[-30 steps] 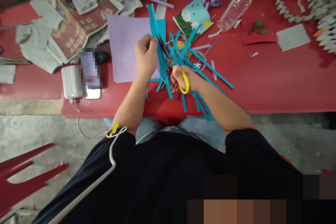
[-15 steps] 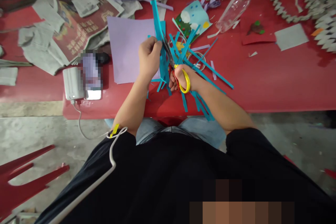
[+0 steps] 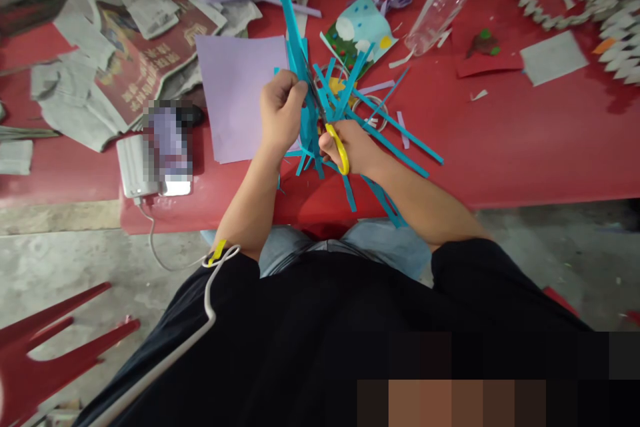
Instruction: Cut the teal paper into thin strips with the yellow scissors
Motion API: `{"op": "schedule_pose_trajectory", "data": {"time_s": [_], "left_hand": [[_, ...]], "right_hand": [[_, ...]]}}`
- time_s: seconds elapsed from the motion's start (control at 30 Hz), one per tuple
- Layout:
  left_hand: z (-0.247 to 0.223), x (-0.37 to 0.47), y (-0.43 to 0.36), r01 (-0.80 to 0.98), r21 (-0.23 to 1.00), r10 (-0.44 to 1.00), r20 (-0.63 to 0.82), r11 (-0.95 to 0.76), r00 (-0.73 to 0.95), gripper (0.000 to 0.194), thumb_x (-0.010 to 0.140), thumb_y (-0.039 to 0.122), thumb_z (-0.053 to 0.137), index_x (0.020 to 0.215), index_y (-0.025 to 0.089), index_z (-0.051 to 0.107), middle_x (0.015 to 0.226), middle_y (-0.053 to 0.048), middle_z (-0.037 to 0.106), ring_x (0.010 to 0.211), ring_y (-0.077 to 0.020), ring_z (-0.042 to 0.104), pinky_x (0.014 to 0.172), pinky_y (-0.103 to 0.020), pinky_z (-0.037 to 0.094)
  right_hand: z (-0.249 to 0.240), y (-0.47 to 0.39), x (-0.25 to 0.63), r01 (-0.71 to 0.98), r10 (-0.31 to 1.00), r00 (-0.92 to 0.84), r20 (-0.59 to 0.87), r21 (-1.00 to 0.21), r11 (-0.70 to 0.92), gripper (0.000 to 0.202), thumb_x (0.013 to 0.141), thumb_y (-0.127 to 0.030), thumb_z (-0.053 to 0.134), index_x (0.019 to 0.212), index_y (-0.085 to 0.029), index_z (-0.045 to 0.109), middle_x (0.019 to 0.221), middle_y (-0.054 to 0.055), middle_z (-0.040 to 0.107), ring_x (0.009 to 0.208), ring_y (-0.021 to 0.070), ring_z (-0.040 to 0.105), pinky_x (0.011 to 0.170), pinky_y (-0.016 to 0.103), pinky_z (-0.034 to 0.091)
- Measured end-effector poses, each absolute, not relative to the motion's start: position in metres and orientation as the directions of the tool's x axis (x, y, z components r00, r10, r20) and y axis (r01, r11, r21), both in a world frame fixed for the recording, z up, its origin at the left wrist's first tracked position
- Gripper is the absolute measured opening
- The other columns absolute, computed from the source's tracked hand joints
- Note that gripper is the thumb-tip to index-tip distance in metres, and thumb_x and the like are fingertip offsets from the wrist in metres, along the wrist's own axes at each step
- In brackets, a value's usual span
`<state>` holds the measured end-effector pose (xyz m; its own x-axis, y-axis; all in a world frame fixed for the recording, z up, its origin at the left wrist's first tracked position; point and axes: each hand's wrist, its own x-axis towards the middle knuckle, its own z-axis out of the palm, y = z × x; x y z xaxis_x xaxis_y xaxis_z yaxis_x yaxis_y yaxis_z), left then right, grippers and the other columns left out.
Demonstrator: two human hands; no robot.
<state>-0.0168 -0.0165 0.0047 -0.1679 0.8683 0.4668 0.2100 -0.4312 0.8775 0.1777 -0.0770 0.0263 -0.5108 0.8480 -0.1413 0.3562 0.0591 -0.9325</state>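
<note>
My left hand [image 3: 283, 107] is closed, pinching a strip of blue paper [image 3: 293, 23] that points up and away from me. My right hand [image 3: 350, 147] grips a pair of scissors [image 3: 339, 150] by a yellow handle, its blades running along the right side of that strip. Whether the blades are fully closed I cannot tell. Several cut blue strips [image 3: 400, 125] lie loosely scattered under and beside my right hand. To the left of my left hand lies a sheet of purple paper [image 3: 240, 97].
On the red table [image 3: 500, 140] are crumpled newspaper [image 3: 165, 57], a power bank [image 3: 135, 165] with a white cable, and a blurred-out phone [image 3: 173, 140]. Further back stand a painted card [image 3: 363, 30], a plastic bottle [image 3: 440, 13] and folded paper chains [image 3: 530, 10]. A red stool [image 3: 50, 340] is at lower left.
The scissors' handles have come closer together, and my right hand has shifted slightly left. My left hand keeps its pinch on the blue strip. The whole view has shifted a little.
</note>
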Motion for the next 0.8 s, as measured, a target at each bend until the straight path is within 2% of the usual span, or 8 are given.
{"op": "schedule_pose_trajectory", "data": {"time_s": [0.1, 0.23, 0.37, 0.53, 0.67, 0.8], "left_hand": [[0.0, -0.017, -0.014, 0.177, 0.842, 0.839, 0.531, -0.509, -0.115, 0.072, 0.099, 0.083, 0.069, 0.067, 0.024, 0.042, 0.07, -0.002, 0.041, 0.069, -0.0196, 0.052, 0.074, -0.039, 0.054], [-0.01, -0.019, -0.01, 0.145, 0.777, 0.786, 0.618, -0.613, 0.014, 0.071, 0.1, 0.083, 0.067, 0.069, 0.023, 0.044, 0.077, -0.002, 0.043, 0.075, -0.0203, 0.059, 0.081, -0.043, 0.061], [-0.014, -0.022, -0.012, 0.167, 0.76, 0.778, 0.619, -0.628, 0.111, 0.065, 0.102, 0.077, 0.069, 0.072, 0.022, 0.051, 0.083, -0.003, 0.046, 0.084, -0.0222, 0.066, 0.089, -0.047, 0.064], [-0.009, -0.025, -0.013, 0.176, 0.767, 0.778, 0.628, -0.617, -0.015, 0.06, 0.105, 0.079, 0.062, 0.08, 0.024, 0.055, 0.087, -0.004, 0.05, 0.09, -0.0239, 0.069, 0.091, -0.047, 0.063], [-0.001, -0.026, -0.012, 0.182, 0.756, 0.746, 0.652, -0.628, -0.136, 0.059, 0.107, 0.078, 0.059, 0.083, 0.025, 0.053, 0.087, -0.004, 0.051, 0.088, -0.0233, 0.067, 0.088, -0.045, 0.061], [0.006, -0.024, -0.012, 0.226, 0.713, 0.69, 0.701, -0.664, -0.183, 0.059, 0.106, 0.075, 0.064, 0.08, 0.024, 0.05, 0.09, -0.005, 0.052, 0.091, -0.0243, 0.065, 0.091, -0.047, 0.061]], "right_hand": [[0.022, -0.072, 0.176, 0.435, 0.854, -0.52, -0.023, -0.867, 0.242, 0.082, 0.09, -0.106, 0.047, 0.074, -0.026, 0.053, 0.069, 0.004, 0.056, 0.08, 0.0262, 0.069, 0.067, 0.036, 0.048], [0.017, -0.069, 0.175, 0.452, 0.862, -0.485, 0.147, -0.802, 0.391, 0.087, 0.09, -0.111, 0.026, 0.072, -0.027, 0.04, 0.064, 0.001, 0.045, 0.063, 0.0203, 0.049, 0.062, 0.039, 0.03], [0.022, -0.07, 0.175, 0.436, 0.84, -0.504, 0.199, -0.781, 0.446, 0.086, 0.094, -0.107, 0.018, 0.073, -0.027, 0.041, 0.065, 0.003, 0.048, 0.063, 0.0206, 0.045, 0.063, 0.041, 0.026], [0.031, -0.074, 0.176, 0.403, 0.813, -0.53, 0.24, -0.773, 0.49, 0.086, 0.095, -0.107, 0.02, 0.068, -0.026, 0.035, 0.063, 0.001, 0.038, 0.061, 0.0185, 0.039, 0.063, 0.04, 0.021], [0.03, -0.076, 0.174, 0.391, 0.805, -0.559, 0.198, -0.793, 0.467, 0.088, 0.092, -0.109, 0.024, 0.068, -0.025, 0.036, 0.063, 0.0, 0.039, 0.06, 0.0172, 0.038, 0.063, 0.04, 0.021], [0.028, -0.077, 0.172, 0.374, 0.793, -0.581, 0.184, -0.805, 0.461, 0.088, 0.089, -0.111, 0.025, 0.068, -0.026, 0.035, 0.061, 0.0, 0.038, 0.059, 0.0166, 0.037, 0.063, 0.04, 0.02]]}}
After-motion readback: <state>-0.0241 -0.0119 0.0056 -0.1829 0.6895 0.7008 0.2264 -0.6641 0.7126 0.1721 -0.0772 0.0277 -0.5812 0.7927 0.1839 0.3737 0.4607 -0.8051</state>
